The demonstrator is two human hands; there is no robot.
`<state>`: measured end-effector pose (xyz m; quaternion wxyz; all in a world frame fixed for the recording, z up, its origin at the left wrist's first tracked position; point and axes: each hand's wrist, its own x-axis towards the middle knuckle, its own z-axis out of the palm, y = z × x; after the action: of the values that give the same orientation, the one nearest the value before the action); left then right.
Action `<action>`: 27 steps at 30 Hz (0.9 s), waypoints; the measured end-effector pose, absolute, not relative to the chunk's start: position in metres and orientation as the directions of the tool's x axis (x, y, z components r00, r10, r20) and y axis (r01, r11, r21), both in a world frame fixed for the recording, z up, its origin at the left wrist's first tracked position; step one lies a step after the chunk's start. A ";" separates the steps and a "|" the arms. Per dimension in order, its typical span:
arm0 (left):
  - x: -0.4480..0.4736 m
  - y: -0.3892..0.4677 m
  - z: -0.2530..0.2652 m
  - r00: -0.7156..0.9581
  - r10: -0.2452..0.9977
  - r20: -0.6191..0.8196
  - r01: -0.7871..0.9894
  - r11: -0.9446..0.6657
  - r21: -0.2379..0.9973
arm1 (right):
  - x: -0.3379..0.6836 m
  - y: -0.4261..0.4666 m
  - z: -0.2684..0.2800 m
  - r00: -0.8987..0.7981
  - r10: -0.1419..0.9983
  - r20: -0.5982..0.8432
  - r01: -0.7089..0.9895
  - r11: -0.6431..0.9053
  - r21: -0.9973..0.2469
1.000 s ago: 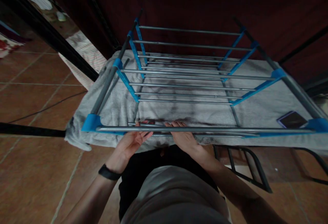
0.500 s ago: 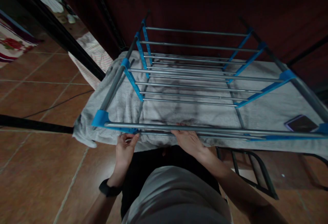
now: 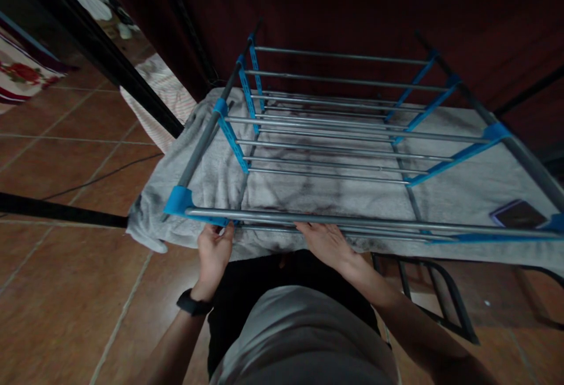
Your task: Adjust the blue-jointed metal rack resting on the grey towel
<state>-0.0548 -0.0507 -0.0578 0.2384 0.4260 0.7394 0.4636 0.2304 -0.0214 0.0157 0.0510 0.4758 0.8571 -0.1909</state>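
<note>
A rack of grey metal rods [image 3: 352,222] and blue plastic connectors [image 3: 178,201] stands on a grey towel [image 3: 211,179] spread over a low surface. My left hand [image 3: 214,251], with a black watch on the wrist, curls around the left end of the lower front rod, just under the blue corner connector. My right hand [image 3: 328,243] lies at the middle of the same lower rod, and its fingertips are hidden behind the front rods.
A dark phone [image 3: 517,214] lies on the towel at the right, behind the front rod. A black metal frame [image 3: 440,297] stands under the right side. A black bar [image 3: 57,214] crosses the tiled floor at left, near a thin cable [image 3: 97,179] and a striped cloth [image 3: 163,91].
My left hand has slid left along the lower front rod, from the middle to the blue corner, and closed there. My right hand has stayed near the middle.
</note>
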 end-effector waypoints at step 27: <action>-0.062 -0.057 -0.062 -0.440 0.879 0.185 0.611 0.142 0.779 | 0.082 0.019 0.026 -0.723 0.632 -0.279 0.667 0.534 -0.519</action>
<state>-0.0625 -0.0574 -0.0618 0.1600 0.5043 0.7384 0.4182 0.0820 0.0193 0.0256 0.0284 0.3709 0.8754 -0.3087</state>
